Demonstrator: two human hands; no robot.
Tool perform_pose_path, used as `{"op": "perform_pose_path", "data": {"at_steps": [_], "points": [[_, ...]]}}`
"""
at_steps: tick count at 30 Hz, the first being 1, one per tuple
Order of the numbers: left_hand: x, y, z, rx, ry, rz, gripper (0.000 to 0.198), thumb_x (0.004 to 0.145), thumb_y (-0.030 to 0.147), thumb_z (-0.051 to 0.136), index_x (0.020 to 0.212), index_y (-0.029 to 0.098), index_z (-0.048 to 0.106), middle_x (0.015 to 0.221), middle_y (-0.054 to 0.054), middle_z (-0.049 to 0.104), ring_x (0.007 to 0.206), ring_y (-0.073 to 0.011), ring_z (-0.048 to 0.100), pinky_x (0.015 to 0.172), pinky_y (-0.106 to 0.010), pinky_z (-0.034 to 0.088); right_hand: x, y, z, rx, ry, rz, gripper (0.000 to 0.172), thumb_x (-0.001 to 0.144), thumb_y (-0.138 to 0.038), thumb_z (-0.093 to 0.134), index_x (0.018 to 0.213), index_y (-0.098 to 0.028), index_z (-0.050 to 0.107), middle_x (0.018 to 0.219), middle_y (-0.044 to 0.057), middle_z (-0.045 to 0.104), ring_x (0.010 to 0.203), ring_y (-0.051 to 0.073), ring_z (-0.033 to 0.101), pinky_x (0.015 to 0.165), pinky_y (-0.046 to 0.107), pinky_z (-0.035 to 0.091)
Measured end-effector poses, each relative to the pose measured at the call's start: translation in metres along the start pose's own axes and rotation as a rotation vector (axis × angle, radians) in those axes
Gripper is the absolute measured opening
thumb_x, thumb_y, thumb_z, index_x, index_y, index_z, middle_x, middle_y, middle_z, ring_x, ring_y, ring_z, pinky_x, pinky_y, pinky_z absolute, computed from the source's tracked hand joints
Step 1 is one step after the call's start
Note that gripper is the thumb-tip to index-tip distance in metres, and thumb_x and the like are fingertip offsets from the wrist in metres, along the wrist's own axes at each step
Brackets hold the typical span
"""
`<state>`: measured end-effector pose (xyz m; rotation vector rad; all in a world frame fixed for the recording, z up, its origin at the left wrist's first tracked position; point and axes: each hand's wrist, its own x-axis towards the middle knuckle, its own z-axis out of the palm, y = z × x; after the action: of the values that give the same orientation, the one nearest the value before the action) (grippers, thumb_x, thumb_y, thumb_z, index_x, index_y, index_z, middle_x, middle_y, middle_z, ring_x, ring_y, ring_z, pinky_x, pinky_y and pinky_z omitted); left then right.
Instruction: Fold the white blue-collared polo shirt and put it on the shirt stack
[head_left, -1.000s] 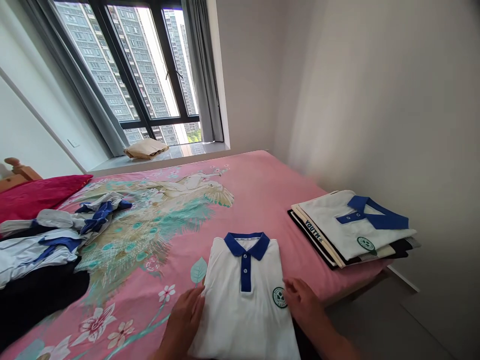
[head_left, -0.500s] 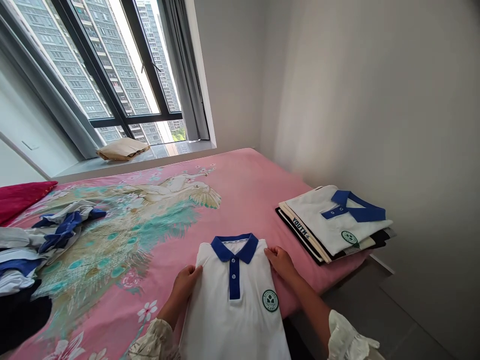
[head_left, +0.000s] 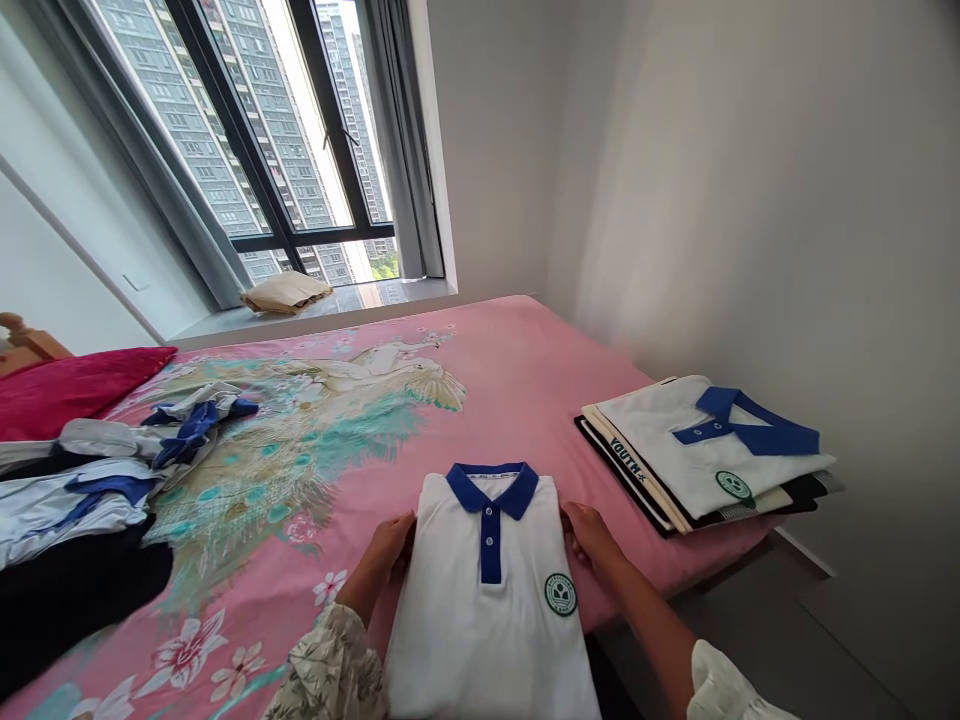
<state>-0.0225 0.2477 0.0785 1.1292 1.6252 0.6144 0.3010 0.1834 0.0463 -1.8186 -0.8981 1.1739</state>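
A white polo shirt (head_left: 480,630) with a blue collar, blue button placket and round green chest badge lies folded face up at the bed's near edge. My left hand (head_left: 390,545) is at its left side edge, fingers curled against the fabric. At the opposite edge, just below the shoulder, my right hand (head_left: 590,537) is closed the same way, its fingertips partly hidden beside the cloth. To the right sits a neat stack of folded clothes (head_left: 645,440), topped by a similar white shirt with a blue collar.
Loose white, blue and black clothes (head_left: 105,490) lie heaped on the left of the pink patterned bedsheet (head_left: 517,370). Behind them is a red pillow (head_left: 82,385). A beige folded bundle (head_left: 286,292) rests on the windowsill. Grey floor (head_left: 780,630) shows beyond the bed's right edge.
My view has turned left, so the scene sits farther right. Both thumbs have shifted from the shirt's top face to its side edges, the right hand slightly lower.
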Motion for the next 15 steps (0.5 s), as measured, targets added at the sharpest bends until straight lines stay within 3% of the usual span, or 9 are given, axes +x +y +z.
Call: {"op": "perform_pose_path", "data": {"at_steps": [7,12,15], "points": [[-0.007,0.014,-0.003,-0.084,-0.1,-0.063,0.047,0.051,0.061,0.067,0.06,0.021,0.045,0.039,0.01,0.034,0.032,-0.0048,0.024,0.037,-0.021,0.015,0.003,-0.001,-0.001,0.15,-0.074,0.045,0.028,0.075,-0.044,0.056,0.067,-0.02,0.046,0.038,-0.01,0.031,0.029,0.005,0.026,0.029,0.018,0.016],[-0.01,0.018,0.0,-0.132,-0.043,-0.004,0.044,0.05,0.052,0.072,0.069,0.018,0.051,0.043,0.009,0.039,0.037,-0.0052,0.032,0.039,-0.02,0.02,0.004,0.003,0.003,0.239,0.008,0.042,0.028,0.074,-0.045,0.058,0.069,-0.02,0.046,0.04,-0.01,0.037,0.03,0.005,0.029,0.029,0.016,0.018],[-0.006,0.017,-0.003,-0.117,-0.022,-0.009,0.045,0.05,0.055,0.071,0.065,0.018,0.049,0.041,0.009,0.038,0.036,-0.005,0.03,0.039,-0.02,0.018,0.003,0.005,0.001,0.264,-0.012,0.05,0.03,0.077,-0.048,0.053,0.07,-0.02,0.047,0.037,-0.009,0.039,0.029,0.006,0.031,0.029,0.017,0.022]]}}
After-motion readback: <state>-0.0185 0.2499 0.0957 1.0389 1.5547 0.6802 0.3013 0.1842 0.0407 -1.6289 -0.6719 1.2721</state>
